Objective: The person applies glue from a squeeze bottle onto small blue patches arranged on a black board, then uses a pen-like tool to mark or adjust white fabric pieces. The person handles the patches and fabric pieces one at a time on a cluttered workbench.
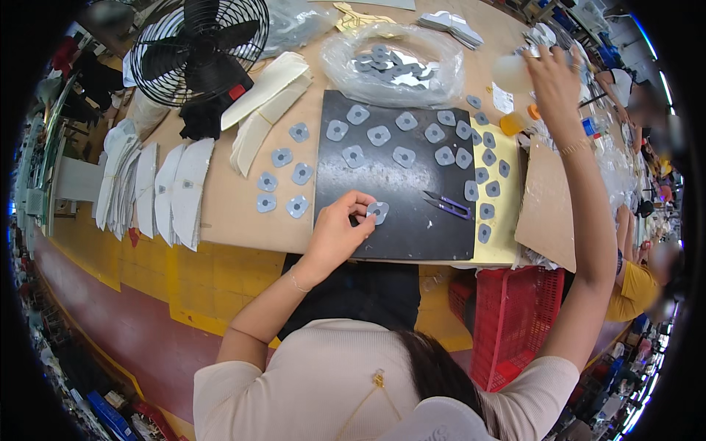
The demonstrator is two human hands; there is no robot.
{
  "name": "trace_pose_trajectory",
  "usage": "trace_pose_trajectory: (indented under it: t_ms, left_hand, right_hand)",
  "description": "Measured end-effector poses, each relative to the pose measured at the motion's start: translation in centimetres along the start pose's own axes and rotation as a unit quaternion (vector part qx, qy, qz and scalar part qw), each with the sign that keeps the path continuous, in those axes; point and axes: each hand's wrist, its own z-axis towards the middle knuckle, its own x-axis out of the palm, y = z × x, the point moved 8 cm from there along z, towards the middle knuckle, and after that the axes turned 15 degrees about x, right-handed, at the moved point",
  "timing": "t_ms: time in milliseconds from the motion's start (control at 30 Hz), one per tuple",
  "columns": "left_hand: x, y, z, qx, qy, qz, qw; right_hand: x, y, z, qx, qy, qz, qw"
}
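My left hand rests on the near edge of the black mat, and its fingers pinch one grey patch that lies flat on the mat, thumb and forefinger closed on its left rim. More grey patches are spread across the upper part of the mat, a column of them runs down its right edge onto the yellow sheet, and another small group sits on the bare worktop just left of the mat. A pair of purple snips lies on the mat, near the pinched patch and apart from it. My right hand is stretched far out to the back right, its fingers wrapped around a pale, rounded bottle that is blurred; just below it stands a small yellow bottle with an orange cap. Behind the mat lies a clear plastic bag with more patches inside. A black fan stands at the back left, with stacks of white cut pieces along the worktop's left side. A brown card sheet lies under my right forearm.
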Motion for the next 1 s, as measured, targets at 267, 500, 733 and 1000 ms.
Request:
trace_pose_trajectory:
  t_ms: [267, 500, 733, 1000]
  left_hand:
    - [-1.3, -0.4, 1.1, 0.151, -0.015, 0.227, 0.962]
    - [-2.9, -0.4, 0.3, 0.079, -0.023, 0.171, 0.982]
    - [-5.3, -0.1, 0.2, 0.080, -0.092, 0.083, 0.989]
    - [-6.8, 0.8, -3.5, 0.127, -0.220, -0.086, 0.963]
  right_hand:
    - [15.2, 7.7, 2.2, -0.047, 0.094, -0.078, 0.991]
    - [17.0, 8.3, 1.7, -0.055, 0.133, -0.111, 0.983]
    - [11.4, 6.4, 0.5, -0.069, 0.013, -0.002, 0.998]
    - [-9.3, 14.4, -12.8, -0.071, 0.333, 0.650, 0.679]
